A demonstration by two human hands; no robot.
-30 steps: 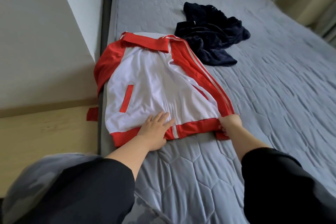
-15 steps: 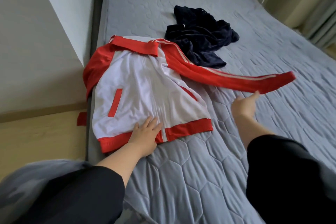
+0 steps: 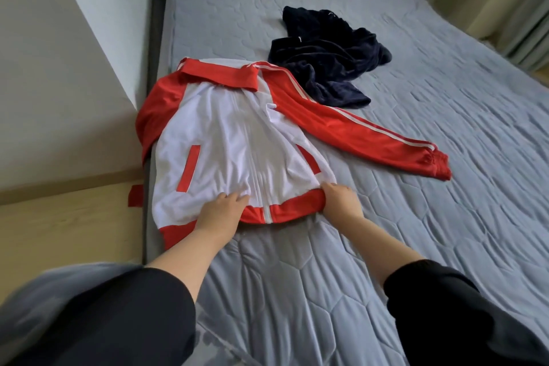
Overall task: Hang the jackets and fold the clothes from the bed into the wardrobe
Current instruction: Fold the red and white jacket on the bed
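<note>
A red-and-white zip-front track jacket [image 3: 234,151] of smooth, lightly creased knit lies front-up and flat on the grey quilted bed [image 3: 326,291], whose cover is stitched in hexagon-like panels. Its ribbed red hem band faces the person; its red collar lies at the far end. One red sleeve with two white stripes stretches out flat to the right of the jacket body, ending in a gathered cuff. The other sleeve drapes over the bed's left edge.

The left hand [image 3: 219,209] grips the white fabric just above the hem, fingers curled into a bunched fold. The right hand [image 3: 340,197] holds the hem's right corner (fingers tucked around the edge).

Beyond the jacket's collar, touching the striped sleeve, sits a crumpled dark navy velvety garment [image 3: 323,56].
</note>
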